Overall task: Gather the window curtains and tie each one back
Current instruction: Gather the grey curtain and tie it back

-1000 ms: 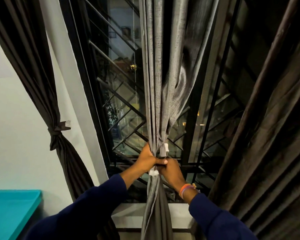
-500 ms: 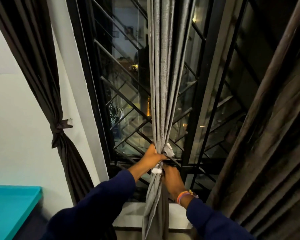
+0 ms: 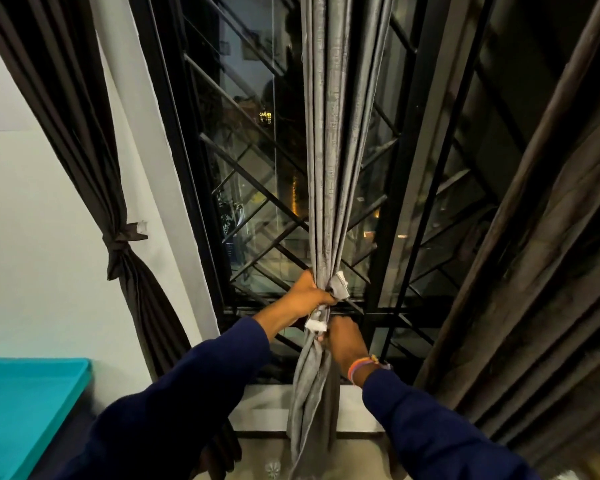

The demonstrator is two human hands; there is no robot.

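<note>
Left hand (image 3: 307,297) wrapped around gathered grey curtain (image 3: 329,161) at window centre, folds kept bunched so tie-back (image 3: 338,287) can be cinched. Right hand (image 3: 343,342) just below, fingers closed on band's lower end (image 3: 315,325) (exact pinch hidden). Left dark curtain (image 3: 118,251) already tied; right dark curtain (image 3: 534,271) hangs loose.

A home room: curtains (image 3: 329,168) over a grilled window (image 3: 257,237).

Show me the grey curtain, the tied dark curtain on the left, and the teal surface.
grey curtain (image 3: 329,168): head view, gathered folds above the hands.
dark curtain (image 3: 118,242): head view, its tied waist.
teal surface (image 3: 25,403): head view, flat top, lower left.
</note>
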